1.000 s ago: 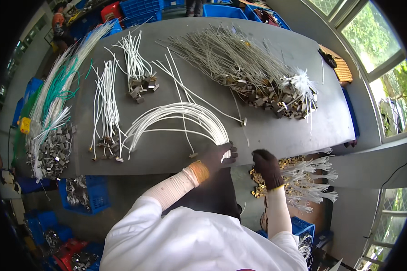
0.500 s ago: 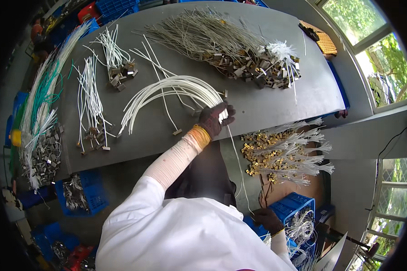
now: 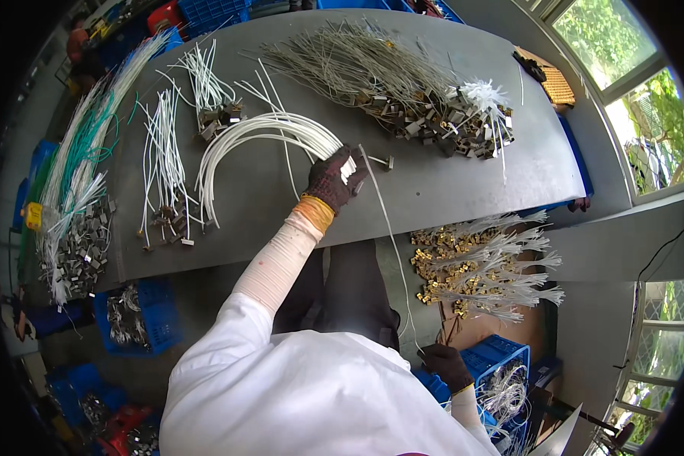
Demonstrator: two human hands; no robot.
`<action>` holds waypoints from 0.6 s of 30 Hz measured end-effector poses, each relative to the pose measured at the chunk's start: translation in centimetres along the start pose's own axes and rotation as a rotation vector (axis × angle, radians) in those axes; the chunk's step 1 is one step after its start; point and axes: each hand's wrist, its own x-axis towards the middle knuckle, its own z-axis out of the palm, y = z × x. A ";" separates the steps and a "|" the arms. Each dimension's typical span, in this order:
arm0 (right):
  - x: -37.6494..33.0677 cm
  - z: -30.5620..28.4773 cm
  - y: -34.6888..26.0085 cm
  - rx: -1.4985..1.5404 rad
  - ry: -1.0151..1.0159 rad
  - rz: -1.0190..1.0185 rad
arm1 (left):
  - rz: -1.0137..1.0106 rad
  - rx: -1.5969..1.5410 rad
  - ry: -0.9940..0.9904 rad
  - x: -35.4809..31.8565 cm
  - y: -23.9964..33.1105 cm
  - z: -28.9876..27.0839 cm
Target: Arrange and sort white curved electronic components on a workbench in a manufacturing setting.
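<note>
A thick bundle of white cables (image 3: 260, 129) arches to the left over the grey table, and my left hand (image 3: 331, 181), in a dark glove, is closed around its right end. From the fingertips of that hand a single thin white wire (image 3: 393, 235) hangs over the table's near edge. Its lower end meets the fingers of my right hand (image 3: 447, 368), also gloved, low beside a blue crate (image 3: 501, 348). Those fingers look closed on the wire. A small metal-ended connector (image 3: 390, 163) lies on the table just right of my left hand.
Grey wires with metal connectors (image 3: 433, 125) pile up on the table's far right. Bunches of white cables (image 3: 163, 152) lie left, beyond them white and green wires (image 3: 83, 163). Right of my legs are brass-coloured connectors with white strands (image 3: 463, 258). Another blue crate (image 3: 156, 319) stands under the table.
My left hand has shifted left with the bundle, and its wrist has turned. The thin wire now rises above the table edge to its fingertips. My right hand has barely moved; the view has shifted slightly.
</note>
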 end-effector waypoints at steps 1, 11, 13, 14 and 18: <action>0.3 0.0 0.1 -0.004 -0.002 -0.001 | -0.065 -0.035 -0.045 0.5 0.5 -0.1; -0.5 -1.0 2.1 -0.032 -0.073 0.040 | -0.252 -0.410 -0.052 1.0 3.7 0.5; -0.8 -0.9 1.8 -0.051 -0.069 0.041 | -0.263 -0.431 -0.057 0.9 3.6 0.4; -0.7 -0.9 1.6 -0.053 -0.067 0.049 | -0.268 -0.450 -0.063 0.8 3.6 0.4; -0.5 -0.4 1.4 -0.027 -0.073 0.024 | -0.301 -0.514 -0.084 0.3 3.0 0.1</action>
